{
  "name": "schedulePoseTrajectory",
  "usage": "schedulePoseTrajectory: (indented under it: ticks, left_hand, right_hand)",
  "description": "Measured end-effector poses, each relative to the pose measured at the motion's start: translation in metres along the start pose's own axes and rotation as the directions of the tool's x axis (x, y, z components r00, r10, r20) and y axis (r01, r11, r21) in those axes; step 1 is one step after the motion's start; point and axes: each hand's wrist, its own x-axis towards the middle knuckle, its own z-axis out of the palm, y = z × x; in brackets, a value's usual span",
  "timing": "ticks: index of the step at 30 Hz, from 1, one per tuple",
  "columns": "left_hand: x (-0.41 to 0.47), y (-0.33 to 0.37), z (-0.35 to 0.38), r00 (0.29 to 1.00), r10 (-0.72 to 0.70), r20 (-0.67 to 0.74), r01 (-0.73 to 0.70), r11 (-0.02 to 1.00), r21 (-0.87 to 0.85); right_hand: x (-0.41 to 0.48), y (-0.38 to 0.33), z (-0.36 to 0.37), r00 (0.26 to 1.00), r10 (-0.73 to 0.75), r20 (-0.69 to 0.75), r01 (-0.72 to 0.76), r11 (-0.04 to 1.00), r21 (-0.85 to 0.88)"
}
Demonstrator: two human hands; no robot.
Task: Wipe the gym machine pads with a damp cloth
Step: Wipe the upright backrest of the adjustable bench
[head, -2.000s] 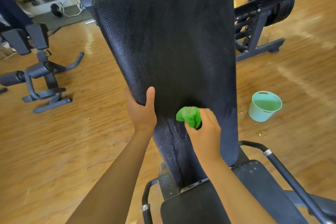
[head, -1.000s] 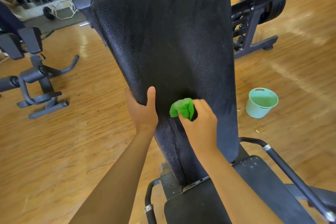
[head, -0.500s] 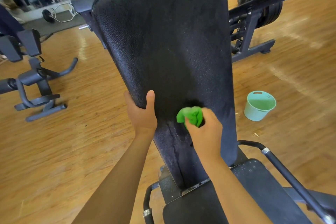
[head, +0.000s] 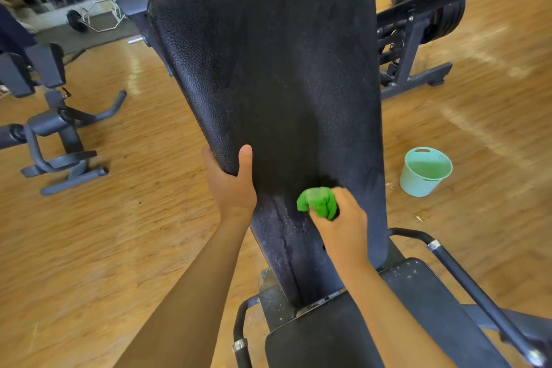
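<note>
Back pad: long axis runs from seat pad up and away, leaning back, wide end on top. Left hand grips pad's left edge, thumb on front face, fingers wrapped behind. Right hand clutches bunched green cloth, pressing it on lower pad, right of centre seam. Teal bucket upright on floor, right of pad.
</note>
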Motion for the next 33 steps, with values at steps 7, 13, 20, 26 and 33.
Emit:
schedulePoseTrajectory:
  ticks: [7,13,20,26,33]
  left_hand:
    - [-0.002,0.0,0.0,1.0,-0.004,0.016,0.004,1.0,0.0]
    - [-0.001,-0.001,-0.002,0.999,-0.016,0.03,0.016,1.0,-0.006]
    - [0.016,-0.005,-0.027,0.953,-0.083,0.291,0.1,0.994,-0.046]
    - [0.027,-0.009,-0.035,0.918,-0.132,0.374,0.146,0.989,-0.009]
    - [0.024,-0.013,-0.03,0.902,-0.189,0.388,0.201,0.98,0.011]
  right_hand:
    - [0.001,-0.003,-0.006,0.998,0.054,-0.022,-0.053,0.997,0.051]
    - [0.035,-0.037,-0.014,0.993,0.012,-0.115,0.0,0.995,0.102]
    - [0.034,-0.073,0.002,0.984,-0.171,-0.056,0.176,0.98,0.095]
    - [-0.021,-0.023,0.028,0.995,-0.09,0.043,0.091,0.996,-0.006]
    - [-0.044,-0.014,0.031,0.998,0.061,0.03,-0.06,0.998,-0.034]
